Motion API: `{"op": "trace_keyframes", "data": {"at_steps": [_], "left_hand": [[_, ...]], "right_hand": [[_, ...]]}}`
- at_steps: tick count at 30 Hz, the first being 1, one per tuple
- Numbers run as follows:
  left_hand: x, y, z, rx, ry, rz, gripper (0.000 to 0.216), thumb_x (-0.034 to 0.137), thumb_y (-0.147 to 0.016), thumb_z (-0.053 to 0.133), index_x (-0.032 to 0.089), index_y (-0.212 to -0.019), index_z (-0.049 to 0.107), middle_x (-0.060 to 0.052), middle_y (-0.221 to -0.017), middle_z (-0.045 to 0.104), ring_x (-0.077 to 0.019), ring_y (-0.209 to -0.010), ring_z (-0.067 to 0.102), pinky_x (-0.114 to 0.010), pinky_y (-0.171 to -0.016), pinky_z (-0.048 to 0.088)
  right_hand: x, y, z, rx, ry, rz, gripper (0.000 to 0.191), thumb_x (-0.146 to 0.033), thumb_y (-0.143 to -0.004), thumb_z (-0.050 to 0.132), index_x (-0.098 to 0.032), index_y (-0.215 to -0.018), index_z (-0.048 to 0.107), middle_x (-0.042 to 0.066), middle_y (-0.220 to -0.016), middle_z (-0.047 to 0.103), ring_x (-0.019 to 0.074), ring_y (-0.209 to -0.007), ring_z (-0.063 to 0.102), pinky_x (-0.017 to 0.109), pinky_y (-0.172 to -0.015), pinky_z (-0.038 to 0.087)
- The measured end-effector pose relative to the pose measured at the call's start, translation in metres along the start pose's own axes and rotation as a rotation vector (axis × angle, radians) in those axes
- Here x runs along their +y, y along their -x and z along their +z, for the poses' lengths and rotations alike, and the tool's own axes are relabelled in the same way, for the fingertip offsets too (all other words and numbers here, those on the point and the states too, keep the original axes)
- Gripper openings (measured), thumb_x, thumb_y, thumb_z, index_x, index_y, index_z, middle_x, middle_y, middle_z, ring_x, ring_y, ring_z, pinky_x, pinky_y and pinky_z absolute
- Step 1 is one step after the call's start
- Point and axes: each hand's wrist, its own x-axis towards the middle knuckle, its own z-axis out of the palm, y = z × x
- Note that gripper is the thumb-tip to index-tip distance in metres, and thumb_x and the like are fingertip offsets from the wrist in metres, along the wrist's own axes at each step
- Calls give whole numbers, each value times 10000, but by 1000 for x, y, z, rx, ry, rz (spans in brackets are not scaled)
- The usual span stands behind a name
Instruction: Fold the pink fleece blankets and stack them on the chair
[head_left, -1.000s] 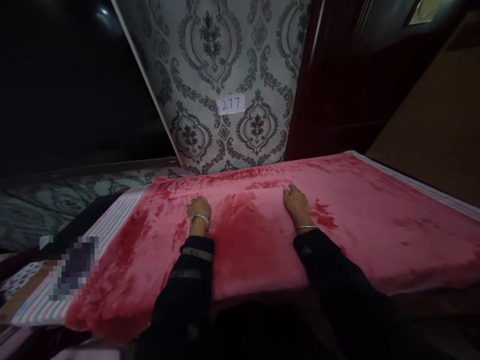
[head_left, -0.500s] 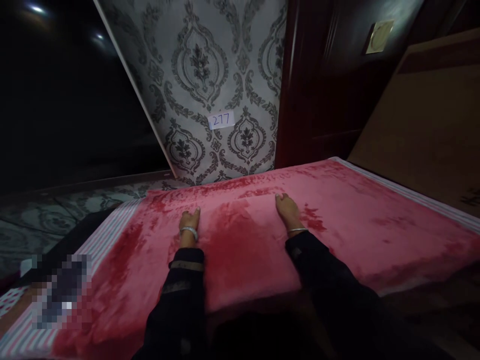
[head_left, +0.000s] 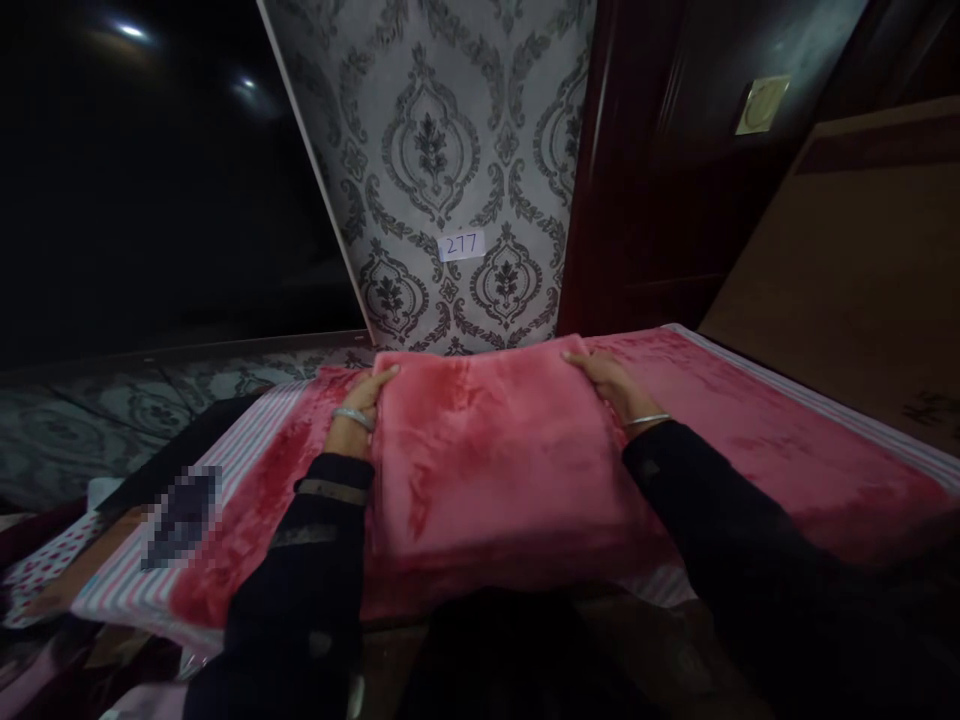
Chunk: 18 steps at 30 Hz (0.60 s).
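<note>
A folded pink plush cloth [head_left: 487, 450] with red blotches stands tilted up in front of me, lifted at its far edge. My left hand [head_left: 363, 392] is closed on its far left corner, thumb over the top. At the far right corner, my right hand [head_left: 609, 382] grips it in the same way. Under it spreads a pink and red plush cover [head_left: 757, 430] with striped side borders. The lifted cloth hides the middle of that cover, and the fingers behind the cloth are mostly hidden.
A dark screen [head_left: 165, 200] stands at the left, against patterned wallpaper [head_left: 427, 150] with a paper label [head_left: 462, 245]. A large brown board [head_left: 855, 260] leans at the right. A blurred-out dark object [head_left: 182, 518] lies on the left striped border.
Both hands have moved apart and now hold the cloth by its far corners. The cloth's far edge has risen from the cover. The camera view has shifted slightly.
</note>
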Motion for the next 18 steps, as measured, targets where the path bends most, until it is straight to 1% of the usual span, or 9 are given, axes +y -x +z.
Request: {"op": "trace_keyframes", "data": {"at_steps": [2, 5, 7, 8, 9, 11, 13, 15, 18], "left_hand": [[33, -3, -6, 0, 128, 199, 451, 398, -579, 917, 146, -897, 719, -83, -838, 763, -289, -911, 737, -410, -830, 620], [78, -1, -16, 11, 164, 533, 467, 336, -544, 925, 158, -918, 711, -29, -898, 754, -235, -962, 712, -352, -902, 583], [91, 7, -22, 20, 106, 684, 476, 327, -551, 921, 168, -950, 715, -28, -956, 752, -221, -996, 695, -335, -937, 559], [90, 14, -25, 29, 65, 730, 479, 331, -558, 918, 175, -962, 715, -31, -979, 750, -222, -1007, 688, -337, -948, 552], [83, 22, -28, 39, 21, 759, 485, 341, -563, 915, 182, -975, 713, -34, -999, 747, -225, -1014, 682, -344, -957, 547], [53, 43, -35, 52, -77, 769, 507, 372, -579, 905, 192, -1010, 707, -42, -1052, 736, -235, -1041, 669, -369, -983, 535], [7, 68, -41, 50, -179, 728, 516, 417, -605, 885, 199, -1038, 706, -58, -1128, 713, -249, -1091, 648, -397, -1016, 516], [-44, 95, -46, 46, -276, 664, 445, 453, -653, 846, 205, -1000, 719, -80, -1188, 678, -266, -1148, 621, -410, -1026, 510], [-105, 131, -51, 27, -330, 554, 350, 472, -701, 788, 216, -934, 735, -89, -1177, 644, -273, -1175, 595, -414, -1026, 512]], "right_hand": [[-36, -21, -11, 64, -56, -82, 185, -298, -812, 728, -168, -927, 664, 48, -814, 697, 210, -811, 634, 339, -756, 534], [-79, -42, -30, 182, -65, -380, 243, -217, -772, 711, -163, -1006, 667, 36, -945, 715, 198, -909, 636, 360, -856, 525], [-87, -39, -43, 236, -46, -559, 315, -234, -742, 738, -180, -1043, 664, 23, -992, 712, 203, -948, 635, 376, -888, 522], [-84, -31, -49, 250, -30, -620, 337, -248, -727, 757, -191, -1046, 662, 18, -1003, 708, 207, -956, 634, 378, -893, 524], [-74, -20, -54, 257, -6, -661, 343, -266, -719, 773, -202, -1038, 663, 15, -1006, 704, 211, -955, 633, 375, -889, 527], [-41, 9, -64, 245, 72, -680, 316, -322, -729, 787, -218, -1003, 668, 18, -987, 696, 218, -931, 631, 368, -855, 535], [4, 43, -72, 224, 156, -626, 287, -399, -748, 780, -227, -953, 676, 28, -945, 686, 225, -892, 626, 362, -799, 536], [50, 77, -77, 228, 206, -568, 303, -471, -741, 768, -235, -910, 682, 38, -919, 674, 232, -870, 619, 358, -764, 525], [100, 119, -77, 224, 219, -480, 305, -506, -728, 737, -244, -879, 692, 49, -921, 670, 239, -894, 623, 362, -791, 518]]}}
